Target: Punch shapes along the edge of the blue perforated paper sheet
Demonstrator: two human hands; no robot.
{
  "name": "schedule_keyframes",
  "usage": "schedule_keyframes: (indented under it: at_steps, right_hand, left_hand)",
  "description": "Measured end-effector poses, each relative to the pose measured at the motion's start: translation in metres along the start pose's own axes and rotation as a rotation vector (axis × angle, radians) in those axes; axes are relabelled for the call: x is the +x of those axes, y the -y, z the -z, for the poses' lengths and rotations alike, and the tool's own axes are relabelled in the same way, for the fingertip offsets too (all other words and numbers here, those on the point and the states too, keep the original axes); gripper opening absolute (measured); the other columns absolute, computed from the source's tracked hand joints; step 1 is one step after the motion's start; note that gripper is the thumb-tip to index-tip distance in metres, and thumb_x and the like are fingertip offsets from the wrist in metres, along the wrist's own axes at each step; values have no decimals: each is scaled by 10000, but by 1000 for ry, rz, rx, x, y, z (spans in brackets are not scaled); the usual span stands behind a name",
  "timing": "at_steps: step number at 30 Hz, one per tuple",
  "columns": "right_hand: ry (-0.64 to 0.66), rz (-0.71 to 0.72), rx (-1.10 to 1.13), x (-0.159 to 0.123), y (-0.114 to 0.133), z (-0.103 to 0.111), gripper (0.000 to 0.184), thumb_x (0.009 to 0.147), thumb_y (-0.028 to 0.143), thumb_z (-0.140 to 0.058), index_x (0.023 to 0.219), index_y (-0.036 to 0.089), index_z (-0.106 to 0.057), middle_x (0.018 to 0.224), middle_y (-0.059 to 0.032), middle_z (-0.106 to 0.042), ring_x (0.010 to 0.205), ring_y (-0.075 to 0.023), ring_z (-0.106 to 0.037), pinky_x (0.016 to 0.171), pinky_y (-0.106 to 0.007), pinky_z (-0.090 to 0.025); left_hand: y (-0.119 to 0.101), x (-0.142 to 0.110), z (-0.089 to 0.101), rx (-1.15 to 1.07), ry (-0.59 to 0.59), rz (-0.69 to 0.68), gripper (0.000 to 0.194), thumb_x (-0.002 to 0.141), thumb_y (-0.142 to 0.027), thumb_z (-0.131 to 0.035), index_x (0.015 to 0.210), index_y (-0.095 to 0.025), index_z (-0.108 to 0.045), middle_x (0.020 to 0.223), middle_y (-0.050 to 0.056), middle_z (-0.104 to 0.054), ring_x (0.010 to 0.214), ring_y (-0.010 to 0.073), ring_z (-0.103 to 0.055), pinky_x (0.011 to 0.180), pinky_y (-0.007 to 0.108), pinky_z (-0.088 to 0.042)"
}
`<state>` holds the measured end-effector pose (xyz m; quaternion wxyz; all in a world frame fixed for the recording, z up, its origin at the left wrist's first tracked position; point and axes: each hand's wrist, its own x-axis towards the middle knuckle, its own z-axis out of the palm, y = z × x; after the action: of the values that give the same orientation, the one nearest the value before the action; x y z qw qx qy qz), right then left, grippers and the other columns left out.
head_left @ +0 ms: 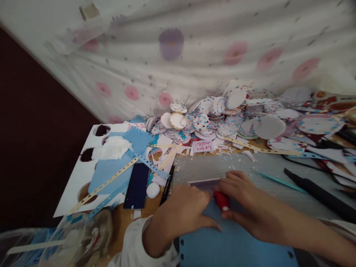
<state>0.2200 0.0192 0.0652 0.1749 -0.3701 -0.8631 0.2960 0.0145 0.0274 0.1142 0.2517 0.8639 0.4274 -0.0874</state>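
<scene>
Right hand (247,198): fingers and thumb closed around a small red object (221,200); the palm side is hidden.
Red object: between the two hands, above the blue sheet (236,243); the right fingers cover part of it, and blur leaves its exact kind unclear. A pale spot shows at its near end.
Left hand (186,211): just beside the red object, back of the hand up, fingers bent under, thumb stretched toward the right hand; whether the hidden fingers grip anything cannot be told.
Blue sheet: under both hands, dark holes near its side edges, its near edge cut off by the frame. Along its far side runs a purplish band with a pale rim; fold or separate sheet, it is hard to say.
Grey surface (200,166): beyond the hands, on the brown tabletop (118,230).
Left of the left hand: a black pen (167,187), a white round piece (152,190), a dark phone (136,185), and punched strips over blue and white sheets. Farther out, a clear plastic container (66,237) is blurred and cut off.
Beyond the hands: heaped white discs (205,111), many overlapping, and a note (202,146) whose red writing is barely legible.
Right hand's far side: turquoise tweezers (278,180) and a long black tool (319,191), partly out of frame.
</scene>
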Motion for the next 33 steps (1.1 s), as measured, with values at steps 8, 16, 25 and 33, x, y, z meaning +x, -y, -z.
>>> schedule_keyframes:
  at_steps: [8, 16, 25, 33]
  right_hand:
    - [64, -67, 140, -5, -2, 8, 85, 889, 291, -647, 957, 240, -645, 989, -39, -654, 982, -235, -599, 856, -405, -508]
    - [4, -88, 216, -8, -6, 7, 117, 840, 298, -704, 942, 272, -654, 1020, -16, -703, 1004, -240, -656, 839, -363, -560]
    - [-3, -83, 224, -10, -8, 12, 123, 882, 335, -638, 990, 277, -645, 1075, -29, -711, 1020, -229, -666, 854, -340, -553]
    - [40, -250, 30, -5, -14, 19, 20, 862, 255, -532, 869, 241, -544, 785, 9, -626, 700, -158, -588, 634, -269, -450]
  left_hand:
    - [-2, 1, 1, 88, 42, -34, 283, 967, -357, -619, 920, -138, -791, 894, 157, -799, 889, 351, -769, 722, 382, -551]
    - [0, -2, 6, 111, 121, -2, 267, 968, -395, -626, 969, -184, -791, 942, 116, -807, 956, 306, -765, 777, 350, -563]
    - [1, -3, 4, 152, 127, -77, 253, 942, -379, -675, 905, -162, -801, 894, 114, -806, 896, 290, -768, 709, 320, -538]
    - [0, -6, 8, 162, 146, -46, 245, 952, -401, -664, 908, -195, -789, 876, 67, -807, 858, 253, -760, 669, 293, -489]
